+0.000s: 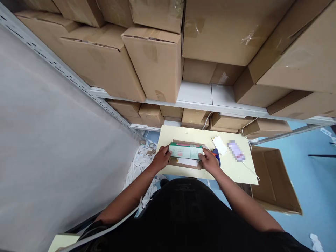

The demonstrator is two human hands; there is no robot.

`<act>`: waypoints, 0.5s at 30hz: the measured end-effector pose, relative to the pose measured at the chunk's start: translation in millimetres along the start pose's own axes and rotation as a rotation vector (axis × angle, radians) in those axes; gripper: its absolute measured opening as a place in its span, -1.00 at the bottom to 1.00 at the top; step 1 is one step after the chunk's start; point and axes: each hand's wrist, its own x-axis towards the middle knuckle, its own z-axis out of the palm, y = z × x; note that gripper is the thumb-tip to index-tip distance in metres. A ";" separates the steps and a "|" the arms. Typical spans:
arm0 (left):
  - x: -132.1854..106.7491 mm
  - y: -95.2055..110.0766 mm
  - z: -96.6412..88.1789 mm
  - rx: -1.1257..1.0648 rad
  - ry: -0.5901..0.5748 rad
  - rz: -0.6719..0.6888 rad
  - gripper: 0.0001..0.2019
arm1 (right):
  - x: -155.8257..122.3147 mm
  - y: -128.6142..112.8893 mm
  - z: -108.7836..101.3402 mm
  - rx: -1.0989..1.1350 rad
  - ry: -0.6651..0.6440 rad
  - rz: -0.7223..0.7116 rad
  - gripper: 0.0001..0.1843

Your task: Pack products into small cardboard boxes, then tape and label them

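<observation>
A flat, pale green box (184, 151) with a darker green edge is held level between both hands over a small table. My left hand (161, 157) grips its left end, with the thumb on the front face. At the right end, my right hand (209, 160) is closed on the same green box. Below and around it is a brown cardboard box (185, 163), open, with a white label or sheet showing inside. Whether the green box rests in it I cannot tell. Just beyond my right hand lies a dark blue object (217, 156) with an orange part, partly hidden.
The cream table (236, 175) also bears white cards (219, 145) and a blurred purple item (235, 151) with a cable. Cartons fill the shelf (196, 91) ahead. A large open carton (275, 178) stands right; paper strips (136, 164) litter the floor left.
</observation>
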 end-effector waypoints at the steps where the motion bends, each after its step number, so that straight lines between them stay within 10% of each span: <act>1: -0.7 0.0 0.1 0.014 0.004 0.028 -0.53 | -1.5 0.4 0.0 0.003 -0.008 0.008 -0.52; 15: 0.4 4.8 7.3 -0.131 0.019 -0.026 -0.38 | -13.0 -14.0 -1.7 0.067 0.078 -0.078 -0.58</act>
